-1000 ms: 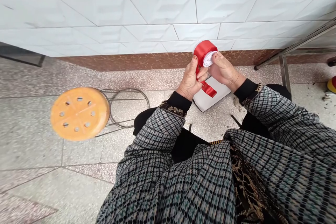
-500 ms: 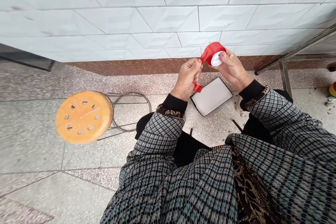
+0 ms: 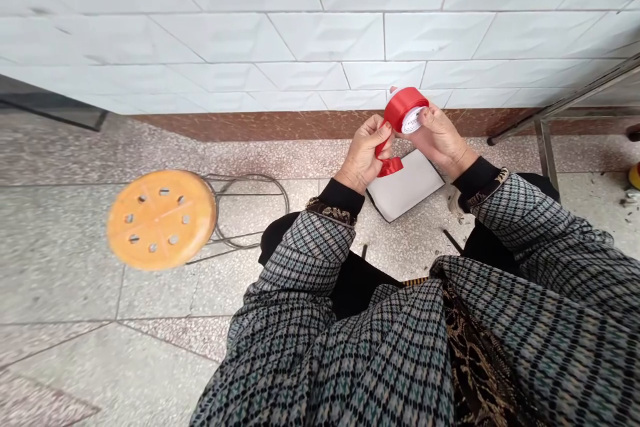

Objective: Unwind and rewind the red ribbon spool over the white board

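Observation:
A spool of red ribbon (image 3: pixel 401 107) with a white printed label on its side is gripped in my right hand (image 3: pixel 443 137), thumb on the label. My left hand (image 3: pixel 367 152) pinches the red ribbon's loose end (image 3: pixel 390 166) between thumb and fingers, close against the spool. A short curl of ribbon hangs below the left hand. Under both hands a flat white panel with a dark edge (image 3: pixel 407 185) lies lower down, partly covered by the ribbon and hands.
An orange round stool (image 3: pixel 161 219) with wire legs lies on its side to the left on the speckled floor. A white tiled wall (image 3: pixel 330 37) rises in front. A metal frame leg (image 3: pixel 546 153) stands at the right. Small scraps (image 3: pixel 453 233) dot the floor.
My left hand has moved slightly right, closer to the spool, and the stretch of ribbon between them is shorter. The spool has turned a little, and the hanging ribbon end has shifted right.

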{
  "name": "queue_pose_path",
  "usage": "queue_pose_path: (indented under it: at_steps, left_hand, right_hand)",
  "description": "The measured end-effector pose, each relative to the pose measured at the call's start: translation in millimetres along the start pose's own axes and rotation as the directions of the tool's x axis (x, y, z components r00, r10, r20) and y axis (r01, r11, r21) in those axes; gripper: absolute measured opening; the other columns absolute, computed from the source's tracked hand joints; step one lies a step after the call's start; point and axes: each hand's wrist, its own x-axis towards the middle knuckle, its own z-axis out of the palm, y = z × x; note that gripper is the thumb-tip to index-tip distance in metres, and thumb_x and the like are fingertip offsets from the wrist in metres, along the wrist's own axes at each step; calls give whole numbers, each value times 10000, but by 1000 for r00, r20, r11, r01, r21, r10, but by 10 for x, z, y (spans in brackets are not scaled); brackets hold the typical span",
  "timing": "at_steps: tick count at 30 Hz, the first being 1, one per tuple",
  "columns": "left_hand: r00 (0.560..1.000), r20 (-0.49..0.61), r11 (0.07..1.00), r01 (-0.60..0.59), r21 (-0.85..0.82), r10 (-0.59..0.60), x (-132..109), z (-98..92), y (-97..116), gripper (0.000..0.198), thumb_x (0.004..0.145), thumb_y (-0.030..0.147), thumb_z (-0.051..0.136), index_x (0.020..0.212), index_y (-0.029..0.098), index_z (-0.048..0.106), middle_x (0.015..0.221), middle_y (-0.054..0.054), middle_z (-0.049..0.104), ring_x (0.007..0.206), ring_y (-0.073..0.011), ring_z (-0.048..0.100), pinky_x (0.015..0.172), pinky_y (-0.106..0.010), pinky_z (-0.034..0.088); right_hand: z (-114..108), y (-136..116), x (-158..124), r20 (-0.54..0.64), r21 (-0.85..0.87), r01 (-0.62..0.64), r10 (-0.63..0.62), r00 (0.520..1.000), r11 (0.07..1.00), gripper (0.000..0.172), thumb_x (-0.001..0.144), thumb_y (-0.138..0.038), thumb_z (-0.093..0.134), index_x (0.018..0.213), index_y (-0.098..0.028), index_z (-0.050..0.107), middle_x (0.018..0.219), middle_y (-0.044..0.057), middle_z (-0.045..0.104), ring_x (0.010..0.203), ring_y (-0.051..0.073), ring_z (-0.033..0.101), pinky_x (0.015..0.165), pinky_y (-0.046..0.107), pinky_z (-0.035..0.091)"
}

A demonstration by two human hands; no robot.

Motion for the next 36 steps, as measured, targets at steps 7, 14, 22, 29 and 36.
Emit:
queue_pose_path:
  at_steps: [7, 14, 22, 29, 36]
  left_hand:
    - [994, 33, 990, 111, -90, -108, 39, -19, -30, 289, 933, 337, 865, 885, 193, 619, 603, 91, 439, 422, -10, 341, 369, -138, 258]
    - [995, -36, 977, 87, -194, -96, 78, 30, -103, 327, 1035, 508, 709, 923, 206, 653, 560, 87, 409, 410, -30, 347, 365, -138, 270]
    - [998, -67, 997, 17, -74, -22, 70, 113, -42, 337, 1015, 545, 724, 951, 216, 695, 583, 75, 444, 416, -33, 313, 372, -185, 261]
    - [998, -68, 999, 16, -44, -19, 46, 93, -56, 344, 1011, 550, 727, 962, 213, 678, 596, 78, 435, 439, -36, 335, 391, -188, 259]
    - [998, -60, 999, -3, -43, 0, 27, 126, -111, 359, 1015, 566, 713, 1007, 208, 696, 606, 70, 463, 432, -31, 306, 376, -191, 237]
  right_hand:
    - [114, 110, -46, 19, 85, -52, 51, 999, 995, 1073, 605, -976, 813, 1429, -309, 648, 1452, 121, 729, 1551, 376, 517, 1228, 611, 513]
    - [234, 321, -7, 1, 257, -17, 17, 1000, 966, 939, 666, -957, 786, 1363, -348, 629, 1380, 71, 747, 1564, 331, 506, 1287, 590, 473]
    - [329, 192, 22, -73, 64, 35, -30, 997, 997, 945, 709, -1015, 671, 1388, -359, 642, 1443, 79, 707, 1593, 335, 460, 1230, 565, 511]
    - [310, 179, 27, -12, -24, 9, -9, 1000, 1000, 1003, 664, -1039, 655, 1398, -356, 635, 1374, 88, 729, 1542, 335, 491, 1189, 540, 513]
    - [384, 152, 29, -112, -130, 61, -76, 991, 990, 1008, 732, -1065, 557, 1457, -367, 598, 1531, 57, 653, 1616, 324, 421, 1251, 524, 481]
